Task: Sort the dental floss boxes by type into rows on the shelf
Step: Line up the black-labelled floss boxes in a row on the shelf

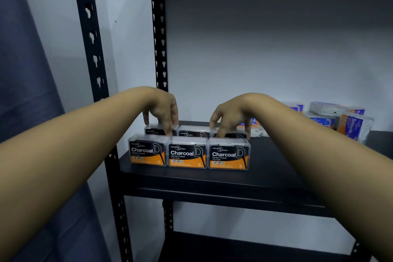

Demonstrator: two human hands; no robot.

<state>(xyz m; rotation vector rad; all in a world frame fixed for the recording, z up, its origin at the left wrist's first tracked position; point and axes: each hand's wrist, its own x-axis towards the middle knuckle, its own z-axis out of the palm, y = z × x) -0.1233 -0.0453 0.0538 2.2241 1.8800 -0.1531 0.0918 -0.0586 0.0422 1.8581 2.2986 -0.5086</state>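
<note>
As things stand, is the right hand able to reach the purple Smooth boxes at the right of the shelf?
Probably yes. The right hand rests on the back Charcoal row, and the Smooth boxes lie loose farther right on the same shelf. Nothing stands between them, though they look jumbled.

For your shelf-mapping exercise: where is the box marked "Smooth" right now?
In the head view, the Smooth box sits tilted at the far right of the shelf, in the unsorted blue-and-orange pile, well right of the Charcoal rows.

Glossy clear plastic Charcoal boxes (188, 152), matt black shelf (265, 168), perforated metal uprights (91, 34)
</note>
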